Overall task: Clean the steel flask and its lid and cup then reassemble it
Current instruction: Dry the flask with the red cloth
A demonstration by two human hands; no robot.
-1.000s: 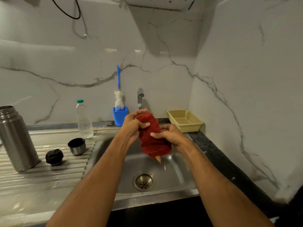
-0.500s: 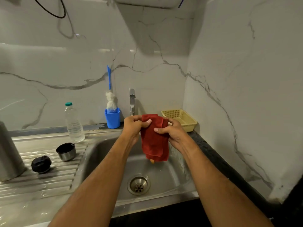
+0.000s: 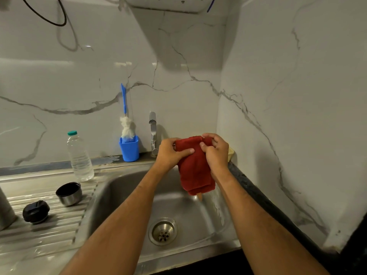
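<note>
Brush [image 3: 127, 124] upright in blue holder [image 3: 129, 150] — cup [image 3: 69, 193] open-side up on drainboard [image 3: 49, 225].

two bare hands: left hand [image 3: 170, 153], right hand [image 3: 216, 153]. one red terry cloth [image 3: 195, 171]. one steel flask body [image 3: 5, 209], only sliver visible at left edge. one small steel cup with dark inside [image 3: 69, 193]. one black round plastic lid [image 3: 36, 211]. one clear plastic water bottle with green cap [image 3: 79, 156]. one blue plastic holder cup [image 3: 129, 148]. one blue-handled bottle brush with white head [image 3: 127, 124]. one chrome tap [image 3: 153, 133]. one stainless steel sink basin [image 3: 123, 187], one round drain [image 3: 163, 231]. one pale yellow plastic basket [image 3: 231, 153], mostly hidden.
</note>
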